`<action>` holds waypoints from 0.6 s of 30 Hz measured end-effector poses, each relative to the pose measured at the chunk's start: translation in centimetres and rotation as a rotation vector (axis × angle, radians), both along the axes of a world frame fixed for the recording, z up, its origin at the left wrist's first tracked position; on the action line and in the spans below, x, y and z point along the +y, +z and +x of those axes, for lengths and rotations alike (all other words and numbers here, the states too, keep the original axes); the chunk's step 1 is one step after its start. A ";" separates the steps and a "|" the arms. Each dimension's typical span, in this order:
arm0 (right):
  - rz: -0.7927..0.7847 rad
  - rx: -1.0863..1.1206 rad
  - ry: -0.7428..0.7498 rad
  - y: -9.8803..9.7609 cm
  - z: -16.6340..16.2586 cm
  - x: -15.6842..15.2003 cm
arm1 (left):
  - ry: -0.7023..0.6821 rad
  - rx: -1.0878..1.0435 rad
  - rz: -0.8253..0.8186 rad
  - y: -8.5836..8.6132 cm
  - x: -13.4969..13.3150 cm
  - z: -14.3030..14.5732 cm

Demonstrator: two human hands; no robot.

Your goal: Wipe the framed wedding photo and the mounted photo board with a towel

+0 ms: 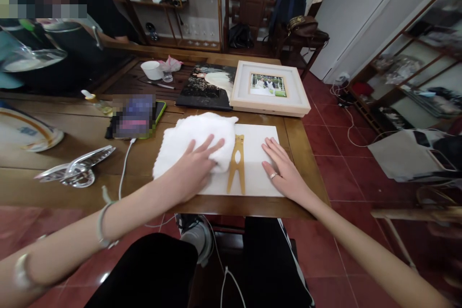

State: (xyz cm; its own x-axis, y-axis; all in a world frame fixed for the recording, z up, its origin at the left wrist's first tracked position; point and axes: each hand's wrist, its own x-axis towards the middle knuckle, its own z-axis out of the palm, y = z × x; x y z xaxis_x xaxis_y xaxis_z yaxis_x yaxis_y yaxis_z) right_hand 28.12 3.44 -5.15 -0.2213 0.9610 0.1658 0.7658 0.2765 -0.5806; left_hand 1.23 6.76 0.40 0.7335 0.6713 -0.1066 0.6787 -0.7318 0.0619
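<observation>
My left hand [197,169] rests on a folded white towel [191,134], its fingers spread over the cloth. Under the towel's right side lies a flat white board [258,178] near the table's front edge. A yellow clothes-peg shape [237,166] stands out on that board, between my two hands; I cannot tell if it is a loose piece or part of the surface. With fingers stretched out, my right hand [285,171] lies flat on the board's right edge and grips nothing. A ring is on one of its fingers.
Behind the board are a framed photo [270,103] and a dark photo panel [202,98]. Leftward on the wooden table [144,178] lie a phone [139,115], a white cable [126,163], a shiny metal object [77,168] and a small dropper bottle [99,103]. Another person is at upper left.
</observation>
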 end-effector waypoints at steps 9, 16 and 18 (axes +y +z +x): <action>0.042 -0.036 -0.010 -0.3 -0.1 0.0 | -0.037 -0.068 0.086 -0.3 -7.3 -1.5; 0.018 -0.038 -0.026 0.0 -0.1 0.0 | 0.076 -0.019 0.202 -1.8 3.8 -1.9; 0.011 -0.050 -0.028 0.0 -0.2 -0.1 | 0.048 -0.017 0.241 -2.2 5.8 -2.2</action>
